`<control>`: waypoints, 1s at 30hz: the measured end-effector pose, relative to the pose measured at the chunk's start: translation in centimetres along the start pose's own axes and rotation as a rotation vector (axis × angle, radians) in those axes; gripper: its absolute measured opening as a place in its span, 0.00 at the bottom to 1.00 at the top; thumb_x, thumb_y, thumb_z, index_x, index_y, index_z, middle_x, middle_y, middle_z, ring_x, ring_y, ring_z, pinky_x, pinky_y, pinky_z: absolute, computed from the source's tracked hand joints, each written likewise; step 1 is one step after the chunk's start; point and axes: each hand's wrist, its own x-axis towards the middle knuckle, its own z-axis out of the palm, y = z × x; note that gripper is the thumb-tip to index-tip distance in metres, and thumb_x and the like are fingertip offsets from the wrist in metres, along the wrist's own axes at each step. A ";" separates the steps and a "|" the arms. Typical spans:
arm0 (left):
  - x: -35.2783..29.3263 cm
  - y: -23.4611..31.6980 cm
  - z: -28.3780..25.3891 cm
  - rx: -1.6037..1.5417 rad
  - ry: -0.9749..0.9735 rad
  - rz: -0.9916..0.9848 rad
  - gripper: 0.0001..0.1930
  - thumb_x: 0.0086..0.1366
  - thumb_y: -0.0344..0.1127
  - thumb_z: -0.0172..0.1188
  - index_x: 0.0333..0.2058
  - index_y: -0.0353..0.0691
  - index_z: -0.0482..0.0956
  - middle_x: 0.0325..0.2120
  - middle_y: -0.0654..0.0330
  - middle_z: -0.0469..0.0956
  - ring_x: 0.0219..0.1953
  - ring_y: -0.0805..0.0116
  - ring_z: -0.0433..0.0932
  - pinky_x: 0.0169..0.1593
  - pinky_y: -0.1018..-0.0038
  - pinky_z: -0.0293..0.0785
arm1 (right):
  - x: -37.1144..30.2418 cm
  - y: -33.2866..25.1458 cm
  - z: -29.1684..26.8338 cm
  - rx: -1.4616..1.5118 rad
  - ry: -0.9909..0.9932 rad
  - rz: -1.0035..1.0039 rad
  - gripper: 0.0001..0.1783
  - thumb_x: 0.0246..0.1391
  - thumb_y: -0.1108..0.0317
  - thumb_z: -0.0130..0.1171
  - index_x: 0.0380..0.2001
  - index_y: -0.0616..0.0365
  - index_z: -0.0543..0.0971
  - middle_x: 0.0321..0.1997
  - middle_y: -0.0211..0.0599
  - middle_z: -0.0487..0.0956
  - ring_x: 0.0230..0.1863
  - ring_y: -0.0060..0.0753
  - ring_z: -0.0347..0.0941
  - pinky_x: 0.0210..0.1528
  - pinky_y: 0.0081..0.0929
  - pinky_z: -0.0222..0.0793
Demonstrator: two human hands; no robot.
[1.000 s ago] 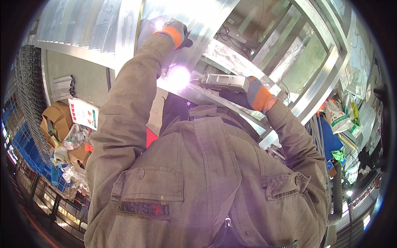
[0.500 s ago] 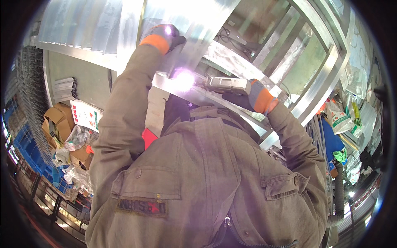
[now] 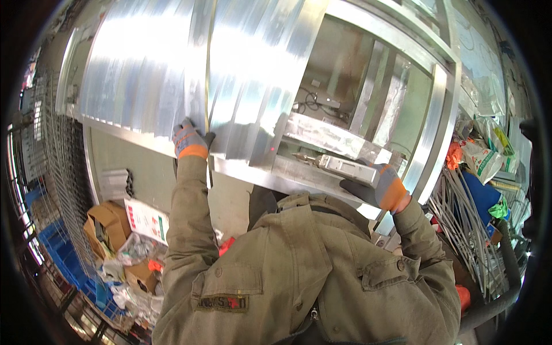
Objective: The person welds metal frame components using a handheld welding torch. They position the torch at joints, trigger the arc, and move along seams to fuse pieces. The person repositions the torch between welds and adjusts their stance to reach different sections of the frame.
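**Torch lies off to the right of the panel seam**

I see the ribbed metal panel [image 3: 172, 69] filling the upper frame, its ribs running up and down. My left hand [image 3: 190, 141], gloved, rests flat at the panel's lower edge, fingers spread on the seam and gripping nothing. My right hand [image 3: 379, 187] is wrapped around the welding torch [image 3: 339, 167], whose long axis lies along the frame's lower rail [image 3: 270, 172], nozzle pointing left toward the left hand, well apart.

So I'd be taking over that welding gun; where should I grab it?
Grip the welding gun by its long boxy rear body, from the right, as the right hand does. The narrow tip points left toward the metal frame.
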 end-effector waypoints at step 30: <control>-8.1 18.2 12.0 -0.933 -0.283 0.267 0.25 0.79 0.41 0.68 0.66 0.28 0.82 0.53 0.50 0.89 0.51 0.64 0.85 0.58 0.65 0.82 | -9.8 3.4 -1.1 -0.453 0.360 -0.023 0.24 0.65 0.43 0.74 0.48 0.53 0.89 0.34 0.44 0.87 0.33 0.55 0.86 0.35 0.49 0.80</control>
